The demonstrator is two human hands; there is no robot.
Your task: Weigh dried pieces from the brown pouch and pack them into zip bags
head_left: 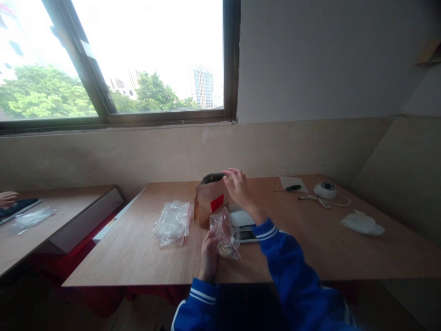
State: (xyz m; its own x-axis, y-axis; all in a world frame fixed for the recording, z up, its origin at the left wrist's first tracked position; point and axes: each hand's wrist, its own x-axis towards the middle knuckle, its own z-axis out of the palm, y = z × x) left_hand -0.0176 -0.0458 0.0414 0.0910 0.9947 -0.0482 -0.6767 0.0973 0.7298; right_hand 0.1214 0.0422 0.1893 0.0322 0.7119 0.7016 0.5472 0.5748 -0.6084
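Observation:
My left hand (208, 253) is closed on a clear zip bag (227, 230) with a red seal line. Something pale sits in the bottom of this bag; its kind is not clear. Behind it a brown paper bag (205, 202) with a red label (217, 202) stands upright, its dark mouth open. At the right side of that mouth is my right hand (237, 186), its fingers stretched and slightly apart, with nothing visible in them. A flat scale-like device (245, 225) lies below my right forearm, partly hidden by the clear bag.
Several empty clear zip bags (173, 221) lie on the wooden table (131, 257) to the left. Toward the right are a screwdriver (292, 188) on white paper, a white dome camera (325, 189) with its cable and a crumpled white sheet (362, 223). Another person's hand (7, 199) shows at far left.

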